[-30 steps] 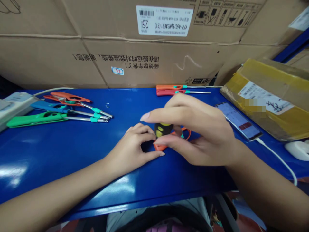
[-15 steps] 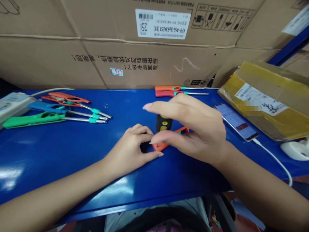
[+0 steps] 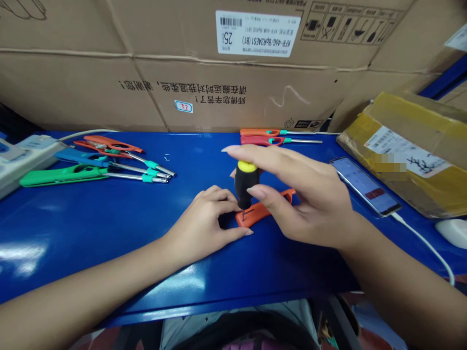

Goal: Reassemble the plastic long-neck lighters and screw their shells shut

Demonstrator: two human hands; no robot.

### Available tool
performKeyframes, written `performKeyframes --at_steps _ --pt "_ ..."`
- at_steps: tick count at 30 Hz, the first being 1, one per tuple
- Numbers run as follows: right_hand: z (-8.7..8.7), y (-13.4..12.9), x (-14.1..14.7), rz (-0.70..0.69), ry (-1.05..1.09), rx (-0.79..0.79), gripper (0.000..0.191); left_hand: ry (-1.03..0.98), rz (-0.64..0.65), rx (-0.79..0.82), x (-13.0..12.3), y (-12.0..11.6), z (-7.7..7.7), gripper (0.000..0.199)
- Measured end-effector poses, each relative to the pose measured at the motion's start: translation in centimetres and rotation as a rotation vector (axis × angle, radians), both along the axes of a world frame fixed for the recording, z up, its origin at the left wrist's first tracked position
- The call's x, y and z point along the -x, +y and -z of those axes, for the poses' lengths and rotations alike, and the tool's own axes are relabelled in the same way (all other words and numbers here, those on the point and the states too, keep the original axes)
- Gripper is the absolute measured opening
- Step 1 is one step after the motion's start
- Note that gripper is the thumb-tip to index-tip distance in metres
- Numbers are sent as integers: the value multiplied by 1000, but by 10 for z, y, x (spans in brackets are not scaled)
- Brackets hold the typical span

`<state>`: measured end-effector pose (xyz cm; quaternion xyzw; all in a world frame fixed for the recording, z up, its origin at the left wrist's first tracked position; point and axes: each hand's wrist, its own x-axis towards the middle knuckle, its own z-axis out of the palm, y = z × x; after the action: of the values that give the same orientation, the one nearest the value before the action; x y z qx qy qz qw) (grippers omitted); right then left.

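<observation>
An orange lighter casing [image 3: 262, 210] lies on the blue table [image 3: 120, 233] in front of me. My left hand [image 3: 202, 221] pinches its near-left end between thumb and fingers. A short screwdriver [image 3: 245, 187], black with a yellow top, stands almost upright, its tip on that same end of the casing. My right hand [image 3: 310, 194] holds the handle loosely, thumb on the near side and forefinger stretched past the top; the other fingers are mostly hidden. The casing's far end passes behind my right hand.
Long-nosed lighters, green [image 3: 65, 176], blue [image 3: 82, 156] and orange [image 3: 113, 144], lie left beside a white power strip [image 3: 32, 150]. Two more lighters [image 3: 262, 141] lie at the back. Right are a phone [image 3: 365, 187] with cable and a taped box [image 3: 401, 150]. A large carton [image 3: 204, 73] stands behind.
My right thumb and fingers have shifted on the screwdriver, showing more of its handle and its shaft on the casing. My left hand keeps its hold. The view has shifted slightly.
</observation>
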<state>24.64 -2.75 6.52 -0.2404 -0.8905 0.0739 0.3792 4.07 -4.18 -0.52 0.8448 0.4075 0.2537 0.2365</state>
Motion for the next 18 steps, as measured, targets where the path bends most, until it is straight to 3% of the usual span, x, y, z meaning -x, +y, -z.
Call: performKeyframes --at_steps 5,11,15,18 --pt "5 3 5 45 163 -62 29 22 -28 45 0 -2 1 27" --pt "10 -7 11 -112 288 219 27 0 -38 52 -1 -1 1 23" --pt "13 -8 14 -50 309 116 34 -3 -19 40 -2 -1 1 18" --pt "10 -6 10 -107 179 49 32 12 -32 44 -1 -2 -2 21"
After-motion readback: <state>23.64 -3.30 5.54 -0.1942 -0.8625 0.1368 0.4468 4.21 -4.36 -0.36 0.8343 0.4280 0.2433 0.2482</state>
